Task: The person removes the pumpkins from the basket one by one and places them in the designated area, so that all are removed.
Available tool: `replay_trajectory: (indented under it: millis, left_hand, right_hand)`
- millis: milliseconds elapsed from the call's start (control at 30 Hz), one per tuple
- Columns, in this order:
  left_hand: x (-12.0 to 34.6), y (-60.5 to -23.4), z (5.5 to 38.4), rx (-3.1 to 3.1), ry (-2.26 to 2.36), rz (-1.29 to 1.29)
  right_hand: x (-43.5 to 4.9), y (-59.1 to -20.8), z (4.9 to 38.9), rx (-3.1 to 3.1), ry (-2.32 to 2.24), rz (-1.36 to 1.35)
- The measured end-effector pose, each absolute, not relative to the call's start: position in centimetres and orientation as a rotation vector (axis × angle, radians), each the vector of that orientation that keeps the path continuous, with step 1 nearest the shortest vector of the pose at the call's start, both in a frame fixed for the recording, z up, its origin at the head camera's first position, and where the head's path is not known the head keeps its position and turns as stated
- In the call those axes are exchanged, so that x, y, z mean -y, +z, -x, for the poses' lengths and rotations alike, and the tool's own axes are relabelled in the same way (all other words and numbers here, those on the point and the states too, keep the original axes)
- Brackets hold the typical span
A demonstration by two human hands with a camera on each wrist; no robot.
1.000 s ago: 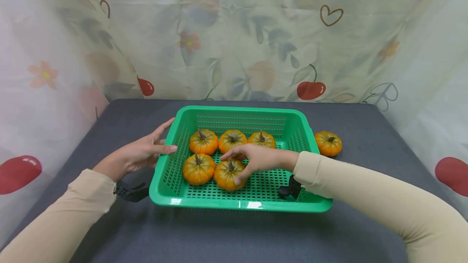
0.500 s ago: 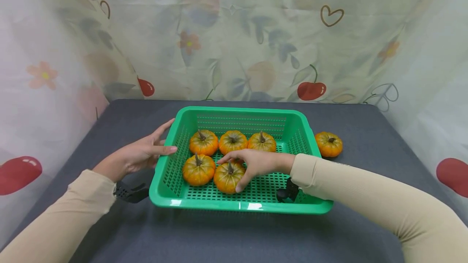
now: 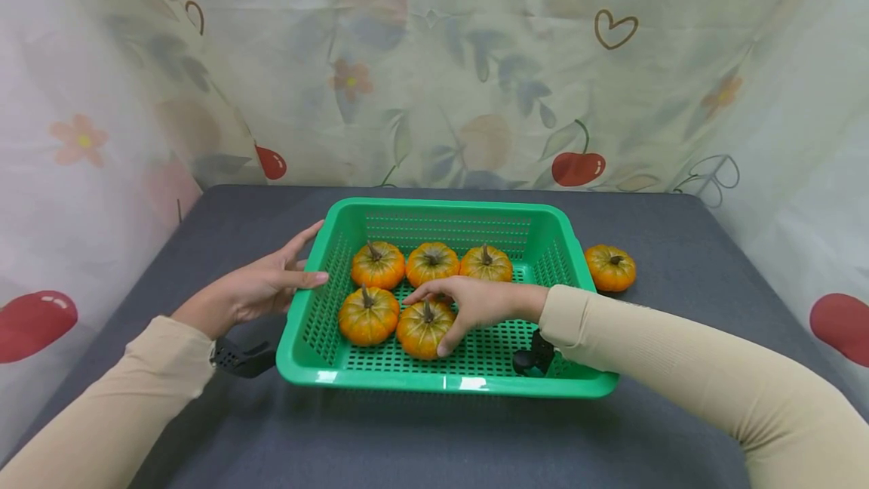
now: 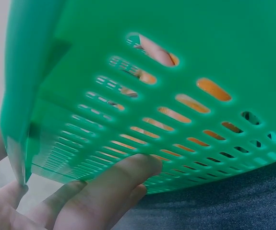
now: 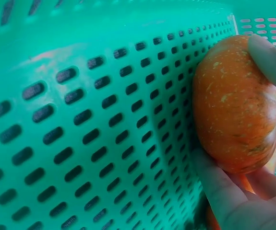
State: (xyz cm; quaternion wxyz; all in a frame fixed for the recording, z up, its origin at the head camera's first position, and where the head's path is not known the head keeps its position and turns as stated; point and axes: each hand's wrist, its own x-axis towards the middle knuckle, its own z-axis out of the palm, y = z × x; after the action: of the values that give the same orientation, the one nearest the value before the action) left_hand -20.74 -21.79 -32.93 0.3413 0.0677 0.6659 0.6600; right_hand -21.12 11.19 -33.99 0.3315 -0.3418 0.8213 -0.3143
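A green plastic basket (image 3: 448, 382) with slotted walls holds several small orange pumpkins. My left hand (image 3: 261, 281) grips its left side, with the thumb over the rim and the fingers against the outer wall (image 4: 104, 139). Inside the basket, my right hand (image 3: 485, 300) holds the front middle pumpkin (image 3: 424, 332) between thumb and fingers. In the right wrist view this pumpkin (image 5: 236, 105) has the thumb on one side and fingers on the other. Beside it on the left sits another pumpkin (image 3: 369, 317).
Along the basket's back half stand a left pumpkin (image 3: 378, 266), a middle pumpkin (image 3: 431, 264) and a right pumpkin (image 3: 487, 264). One more pumpkin (image 3: 611, 268) lies outside, by the basket's right wall, on the dark table (image 3: 380, 444). A printed curtain (image 3: 434, 96) encloses the table's back and sides.
My right hand and the pumpkin it holds shifted slightly toward the front of the basket in the first half second, then stayed still. My left hand has kept its place on the basket.
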Motion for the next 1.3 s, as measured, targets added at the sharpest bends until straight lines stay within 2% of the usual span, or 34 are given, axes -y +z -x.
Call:
replay_trajectory:
  millis: [633, 867, 1300]
  left_hand:
    - [21.7, -32.9, 20.7, -1.735, 1.714, -0.17]
    - [21.6, -32.8, 20.6, -1.733, 1.716, -0.181]
    - [21.6, -32.9, 20.6, -1.734, 1.712, -0.184]
  right_hand:
    - [-12.4, -31.3, 21.1, -2.2, -0.855, 0.91]
    - [-13.2, -29.6, 21.2, -2.222, -0.912, 0.967]
    - [-15.9, -26.2, 20.6, -2.263, -1.051, 0.911]
